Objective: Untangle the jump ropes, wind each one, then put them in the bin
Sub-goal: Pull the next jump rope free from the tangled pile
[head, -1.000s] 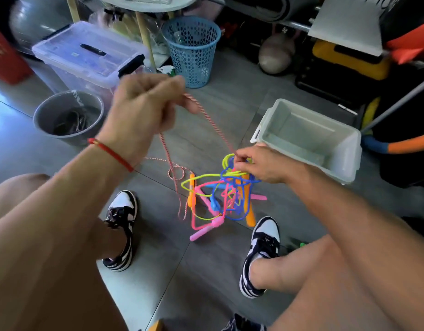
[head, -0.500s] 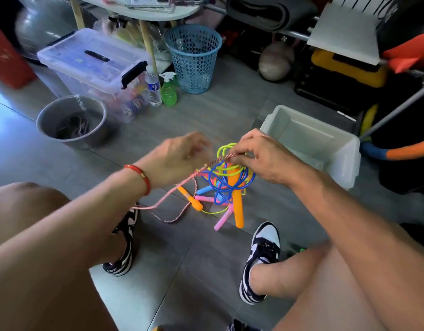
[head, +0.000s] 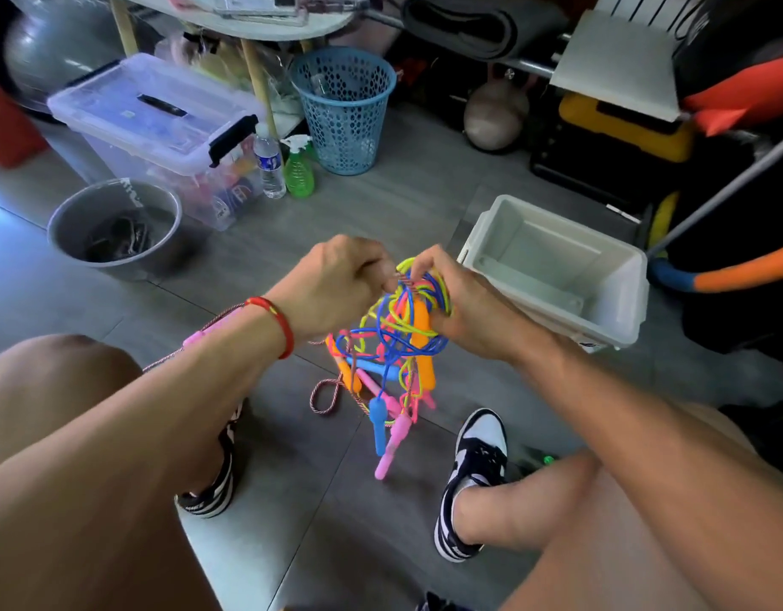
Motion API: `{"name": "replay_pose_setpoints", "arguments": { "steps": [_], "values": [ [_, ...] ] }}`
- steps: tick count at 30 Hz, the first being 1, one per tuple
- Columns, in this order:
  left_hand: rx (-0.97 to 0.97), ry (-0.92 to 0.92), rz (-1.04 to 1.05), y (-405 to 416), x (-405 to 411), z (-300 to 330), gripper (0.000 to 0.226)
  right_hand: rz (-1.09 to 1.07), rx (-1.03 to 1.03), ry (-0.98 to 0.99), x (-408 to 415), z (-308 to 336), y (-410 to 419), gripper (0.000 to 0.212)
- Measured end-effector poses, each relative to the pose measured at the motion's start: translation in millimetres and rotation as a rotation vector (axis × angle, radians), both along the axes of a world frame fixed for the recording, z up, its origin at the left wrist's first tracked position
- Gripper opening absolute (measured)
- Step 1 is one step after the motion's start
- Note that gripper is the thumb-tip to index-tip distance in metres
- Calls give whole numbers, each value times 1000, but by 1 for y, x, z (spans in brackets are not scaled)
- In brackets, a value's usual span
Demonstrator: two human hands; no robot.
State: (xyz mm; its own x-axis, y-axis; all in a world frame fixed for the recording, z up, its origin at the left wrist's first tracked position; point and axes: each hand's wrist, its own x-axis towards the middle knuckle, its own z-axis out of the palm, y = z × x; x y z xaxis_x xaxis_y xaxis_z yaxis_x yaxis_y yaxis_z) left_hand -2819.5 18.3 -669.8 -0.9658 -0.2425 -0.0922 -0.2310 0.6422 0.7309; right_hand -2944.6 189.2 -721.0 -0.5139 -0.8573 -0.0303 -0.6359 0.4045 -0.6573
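The tangle of jump ropes (head: 391, 346) hangs in the air between the person's knees, just in front of the white bin (head: 552, 269), which sits on the grey floor (head: 380, 205) to the right with nothing visible inside. Blue, yellow-green and pink cords loop through one another at the top of the bundle; an orange handle (head: 422, 341) stands nearly upright within it, and a blue handle (head: 377, 423) and a pink handle (head: 391, 447) dangle from the bottom, clear of the floor as far as can be told.

The right hand (head: 464, 310) holds the bundle from above, fingers curled around the upper loops and the orange handle. The left hand (head: 336, 284) is closed in a pinch on the red-and-white braided rope (head: 323, 396) right where it enters the knot, touching the right hand's fingertips. That braided rope trails back past the left wrist, where one pink handle (head: 204, 335) of it shows (the far end is hidden behind the forearm), and a loop of it hangs low beside the tangle.

This looks like the untangling step, with no rope wound and none in the bin. The next move probably calls for drawing the braided rope out through the coloured loops while the right hand keeps the rest steady, watching that the low loop does not snag a handle
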Motion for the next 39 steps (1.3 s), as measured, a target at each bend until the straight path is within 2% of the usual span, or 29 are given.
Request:
{"name": "replay_pose_setpoints", "arguments": {
  "steps": [2, 4, 7, 9, 14, 18, 20, 22, 24, 26, 28, 30, 33, 35, 39],
  "values": [
    [102, -22, 74, -12, -1, 1, 27, -52, -1, -109, -9, 8, 2, 43],
    [152, -42, 181, -23, -4, 4, 29, -95, -122, -203, -13, 14, 3, 44],
    [-32, -57, 222, -30, -9, 7, 40, -156, -226, -247, -8, 26, 1, 42],
    [-95, -67, 140, -28, -8, 6, 46, -149, -219, -217, -2, 27, 1, 41],
    [-93, -45, 4, -15, -4, -10, 32, -150, -185, -21, 9, 24, 1, 32],
    [-407, 57, -63, 8, 0, -17, 19, -184, -137, 99, 18, 21, -3, 20],
    [-488, 112, -161, 21, 1, -23, 12, -240, -97, 143, 19, 15, -6, 20],
    [-388, 183, -246, 26, 1, -26, 9, -323, -17, 129, 12, 12, -7, 19],
    [-232, 204, -162, 19, 0, -21, 11, -367, 77, 58, 0, 12, -6, 8],
    [-99, 148, -39, 8, -1, -17, 9, -283, 131, 13, -9, 12, -6, 5],
    [54, 66, 51, 0, -1, -14, 12, -191, 149, -47, -13, 10, -6, 17],
    [259, 42, 153, -7, -4, -13, 16, -152, 96, -237, -14, 12, -3, 30],
    [494, 45, 256, -14, -6, -5, 25, -151, -107, -589, -11, 25, 5, 34],
    [599, 45, 273, -12, -6, 1, 28, -125, -193, -638, -8, 34, 9, 33],
    [713, 74, 476, -3, -9, 5, 18, -16, -251, -791, -2, 44, 15, 35]
  ]
}}
